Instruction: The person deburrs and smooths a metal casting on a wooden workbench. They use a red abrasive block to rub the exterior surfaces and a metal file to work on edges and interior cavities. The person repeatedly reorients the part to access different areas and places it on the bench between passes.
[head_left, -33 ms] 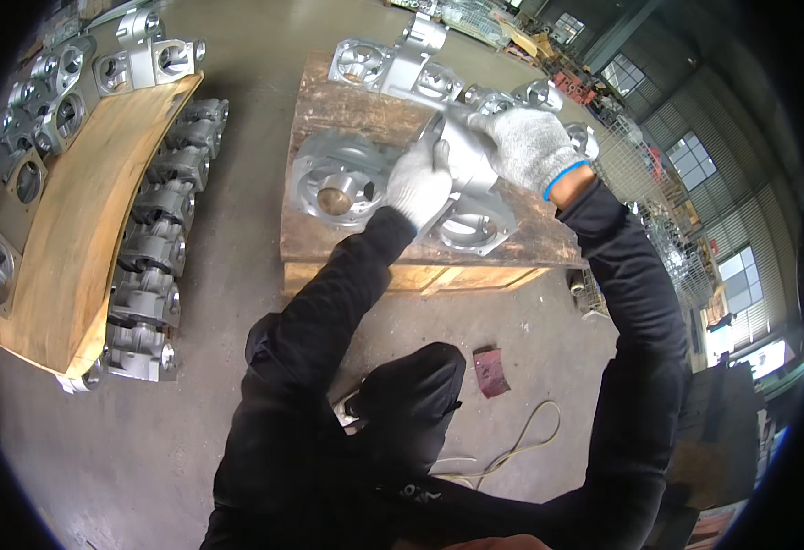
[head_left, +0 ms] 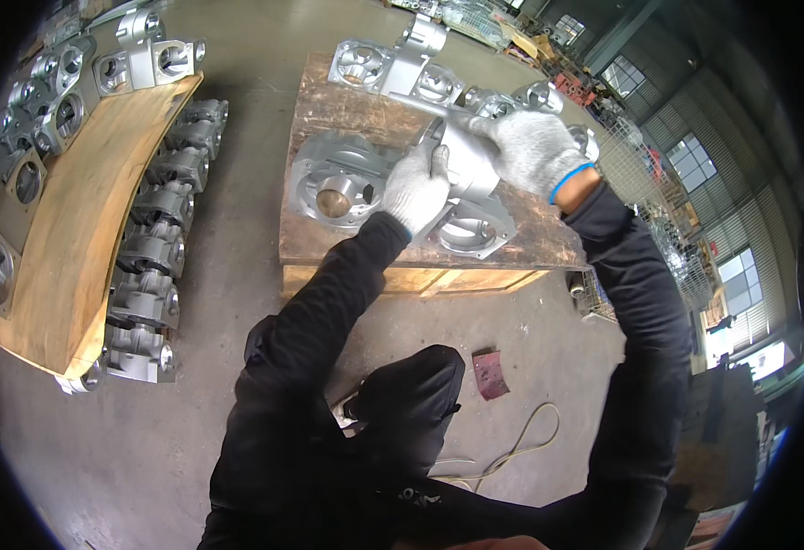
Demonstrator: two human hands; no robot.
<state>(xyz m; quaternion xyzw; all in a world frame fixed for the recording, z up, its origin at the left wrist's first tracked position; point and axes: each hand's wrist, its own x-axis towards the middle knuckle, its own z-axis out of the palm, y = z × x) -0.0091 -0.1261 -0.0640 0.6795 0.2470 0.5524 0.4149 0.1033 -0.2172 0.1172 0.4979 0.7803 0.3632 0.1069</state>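
On a wooden workbench (head_left: 347,110) rests a silver metal casting (head_left: 468,165) with an upright round barrel and flanged, holed ends. My left hand (head_left: 418,188), in a grey-white knit glove, is closed on the barrel's left side, thumb pointing up. In a matching glove, my right hand (head_left: 535,151) is closed around a long thin grey tool (head_left: 418,104), which looks like a file. The tool lies across the barrel's top, its free end pointing left. My right fingers hide its other end. The casting's left flange (head_left: 333,197) shows a large round opening.
Another casting (head_left: 388,69) stands on the bench's far edge, with more parts (head_left: 538,96) beyond. To the left, a curved wooden board (head_left: 81,220) carries several castings, and a row of them (head_left: 150,243) lines its side. A red scrap (head_left: 490,374) and a hose (head_left: 521,449) lie on the floor.
My right hand has shifted slightly to the right, and more of the grey tool shows sharply over the barrel. My left hand keeps its hold on the casting, barely moved.
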